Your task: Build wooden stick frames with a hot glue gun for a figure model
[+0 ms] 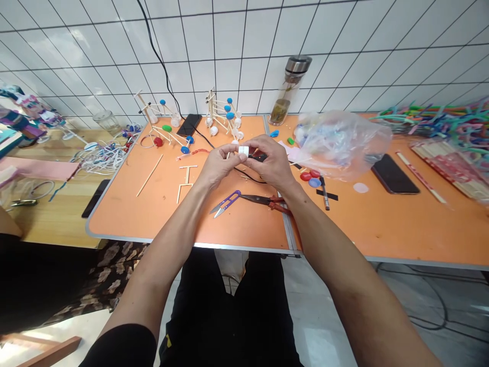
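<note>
My left hand (219, 164) and my right hand (270, 157) meet above the orange table, fingertips pinched on a small white block (243, 150). Part of a thin stick seems to show by the left fingers. A dark object (259, 156) shows under my right fingers; whether they touch it I cannot tell. Purple thread snips (226, 204) and red-handled pliers (263, 200) lie just below the hands. Left of them is a flat frame of glued sticks (187, 178). Behind stand two stick models (221, 112) (164, 122) with blue and white round parts.
At the back are a tea bottle (286, 92) and a phone (189, 125). A plastic bag (340, 140), another phone (395, 173), a pen (324, 193) and packed sticks (451, 165) lie right. A loose stick (150, 175) lies left. Someone in dark clothes sits at far left.
</note>
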### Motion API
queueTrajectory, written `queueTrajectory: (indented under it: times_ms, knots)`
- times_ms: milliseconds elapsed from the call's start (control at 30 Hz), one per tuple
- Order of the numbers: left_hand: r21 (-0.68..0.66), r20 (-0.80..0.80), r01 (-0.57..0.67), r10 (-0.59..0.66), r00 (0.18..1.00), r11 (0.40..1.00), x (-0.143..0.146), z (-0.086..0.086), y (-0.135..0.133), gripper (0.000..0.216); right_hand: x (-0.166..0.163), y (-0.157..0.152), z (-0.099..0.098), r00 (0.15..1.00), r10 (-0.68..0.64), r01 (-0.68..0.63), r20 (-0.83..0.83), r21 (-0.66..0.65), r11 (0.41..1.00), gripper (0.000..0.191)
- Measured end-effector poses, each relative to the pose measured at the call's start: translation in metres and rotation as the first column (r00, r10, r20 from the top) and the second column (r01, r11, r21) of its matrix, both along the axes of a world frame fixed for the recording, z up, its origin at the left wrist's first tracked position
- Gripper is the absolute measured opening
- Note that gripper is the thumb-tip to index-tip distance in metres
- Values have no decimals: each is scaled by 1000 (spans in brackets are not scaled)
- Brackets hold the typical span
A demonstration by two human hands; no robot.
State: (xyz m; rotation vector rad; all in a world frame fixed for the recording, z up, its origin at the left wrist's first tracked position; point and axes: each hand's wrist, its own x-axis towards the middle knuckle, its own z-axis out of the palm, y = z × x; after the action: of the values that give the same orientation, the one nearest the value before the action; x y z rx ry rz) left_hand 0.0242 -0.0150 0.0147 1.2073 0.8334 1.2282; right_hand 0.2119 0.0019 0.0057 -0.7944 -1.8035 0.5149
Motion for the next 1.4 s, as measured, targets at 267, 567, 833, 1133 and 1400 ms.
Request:
queueTrajectory:
  times_ms: [267,567,833,1133,1400]
  knots:
    - [-52,-11,-21,20,1000,998,-1,5,-3,34,2,1,1,999,-1,0,51,20,1000,51]
    - [-207,65,129,-118,991,970,-7,2,0,40,4,0,0,990,-8,-3,144,73,997,30]
    - [-286,171,235,-192,966,929,-11,2,1,43,2,0,-5,976,-71,35,208,173,984,15]
    - [-472,416,266,-54,908,840,-6,8,-1,34,-6,0,-9,992,-84,67,98,161,985,26]
    - [-539,609,205,210,765,817,-5,1,12,39,-18,-11,-17,965,-257,241,49,219,946,17]
